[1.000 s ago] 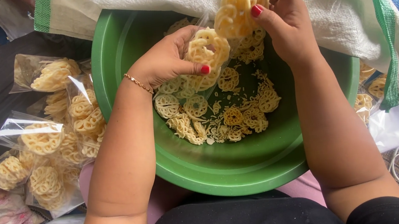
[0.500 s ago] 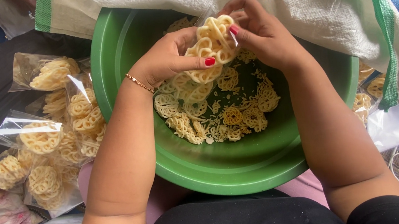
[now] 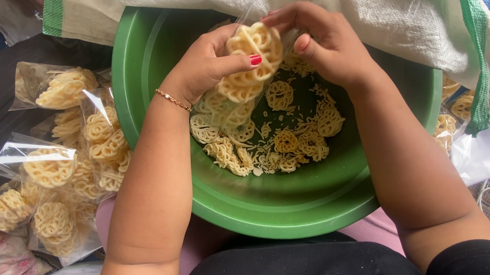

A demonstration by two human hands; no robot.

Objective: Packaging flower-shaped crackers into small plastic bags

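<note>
- So left hand (image 3: 201,67) pinches a clear bag (image 3: 239,91) of flower-shaped crackers (image 3: 254,41), top centre, mouth up for loading.
- Right hand (image 3: 324,45) grips that bag's far edge, steadying it.
- Green basin (image 3: 279,208) underneath catches crumbs.

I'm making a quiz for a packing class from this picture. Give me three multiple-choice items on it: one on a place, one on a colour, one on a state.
1. Where do the filled clear bags lie?
A. to the left of the basin
B. inside the basin
C. on the white sack

2. What colour is the basin?
A. blue
B. green
C. red

3. How is the left hand?
A. flat on the floor
B. open above the basin
C. closed on a clear bag of flower-shaped crackers

Answers:
1 A: the filled bags lie left of the basin.
2 B: its rim and walls are green.
3 C: the left hand pinches the bag of crackers, the right hand beside it.
</note>
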